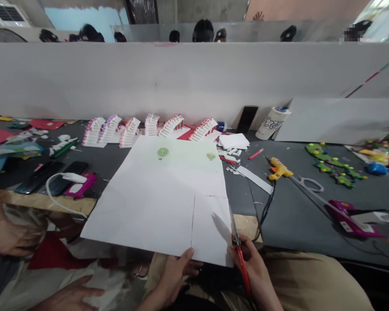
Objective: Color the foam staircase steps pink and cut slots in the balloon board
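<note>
A large white sheet of paper (155,203) lies over the table's front edge, with two small green balloon prints near its far end. A cut runs up from its near edge and turns right. My left hand (175,272) pinches the near edge beside the cut, thumb on top. My right hand (254,270) is closed round red-handled scissors (238,242), whose blades lie along the sheet's right edge.
Folded white-and-red paper stacks (149,127) line the back. A yellow glue gun (278,170), paper scraps (233,149), a cup (272,123) and green foam shapes (333,166) lie to the right. Phones (52,179) are at left. Another person's hands (6,233) rest at lower left.
</note>
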A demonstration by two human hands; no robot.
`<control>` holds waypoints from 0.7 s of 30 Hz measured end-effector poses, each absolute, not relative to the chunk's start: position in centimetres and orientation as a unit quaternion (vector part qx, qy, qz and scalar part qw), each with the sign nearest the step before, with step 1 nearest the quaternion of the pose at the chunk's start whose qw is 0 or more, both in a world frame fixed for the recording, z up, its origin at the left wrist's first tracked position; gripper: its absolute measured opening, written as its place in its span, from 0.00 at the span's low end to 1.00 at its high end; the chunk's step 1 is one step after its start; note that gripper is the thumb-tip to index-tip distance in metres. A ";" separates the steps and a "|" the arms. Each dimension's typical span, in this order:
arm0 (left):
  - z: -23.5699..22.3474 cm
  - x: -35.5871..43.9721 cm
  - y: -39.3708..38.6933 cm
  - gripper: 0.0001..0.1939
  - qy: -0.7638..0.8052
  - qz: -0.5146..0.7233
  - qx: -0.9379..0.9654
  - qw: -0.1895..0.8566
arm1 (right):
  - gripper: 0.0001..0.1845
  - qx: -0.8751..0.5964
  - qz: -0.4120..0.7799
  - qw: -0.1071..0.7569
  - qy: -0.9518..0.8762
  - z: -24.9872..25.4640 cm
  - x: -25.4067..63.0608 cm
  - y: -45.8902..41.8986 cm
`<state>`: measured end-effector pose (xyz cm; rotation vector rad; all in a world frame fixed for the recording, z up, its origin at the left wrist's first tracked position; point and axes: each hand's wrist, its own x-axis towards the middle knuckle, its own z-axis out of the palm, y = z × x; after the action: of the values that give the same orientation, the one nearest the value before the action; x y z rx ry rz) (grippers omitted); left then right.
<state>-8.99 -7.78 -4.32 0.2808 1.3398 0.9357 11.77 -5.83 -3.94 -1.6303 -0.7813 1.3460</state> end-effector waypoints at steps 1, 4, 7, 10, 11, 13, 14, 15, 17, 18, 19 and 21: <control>-4.4 -9.0 -7.7 0.26 0.596 0.420 0.126 0.673 | 0.32 -0.652 0.540 0.432 -0.310 -4.0 11.7 -5.8; -4.9 -9.1 -7.8 0.26 0.605 0.423 0.122 0.663 | 0.30 -0.640 0.547 0.440 -0.312 -4.2 11.6 -6.0; -5.1 -9.4 -8.4 0.27 0.618 0.425 0.132 0.648 | 0.29 -0.620 0.551 0.461 -0.315 -4.5 11.6 -6.4; -4.7 -9.5 -9.4 0.26 0.610 0.431 0.162 0.645 | 0.28 -0.602 0.559 0.475 -0.316 -4.8 11.6 -7.0; -4.4 -9.5 -9.6 0.26 0.607 0.434 0.166 0.644 | 0.28 -0.595 0.564 0.476 -0.318 -5.0 11.7 -7.3; -3.9 -9.4 -10.0 0.27 0.606 0.439 0.165 0.642 | 0.28 -0.584 0.569 0.482 -0.321 -5.3 11.8 -7.8; -3.8 -9.4 -10.1 0.27 0.607 0.440 0.163 0.641 | 0.28 -0.579 0.570 0.485 -0.322 -5.5 11.9 -8.0; -3.7 -9.3 -10.2 0.27 0.609 0.438 0.158 0.642 | 0.28 -0.577 0.571 0.488 -0.321 -5.6 12.0 -8.2; -3.5 -9.2 -10.1 0.27 0.618 0.426 0.137 0.647 | 0.28 -0.573 0.573 0.491 -0.319 -5.9 12.0 -8.5; -3.5 -9.2 -10.1 0.28 0.622 0.418 0.123 0.651 | 0.28 -0.572 0.575 0.492 -0.318 -6.0 12.0 -8.5; -3.5 -9.2 -10.0 0.28 0.624 0.413 0.112 0.654 | 0.28 -0.570 0.577 0.492 -0.317 -6.0 12.0 -8.6; -3.4 -9.2 -10.0 0.29 0.624 0.409 0.100 0.659 | 0.29 -0.566 0.578 0.496 -0.316 -6.0 11.9 -8.5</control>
<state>-9.16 -9.98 -3.38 0.2257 1.4118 0.9255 11.92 -8.49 -6.03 -1.3724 -0.7650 1.3996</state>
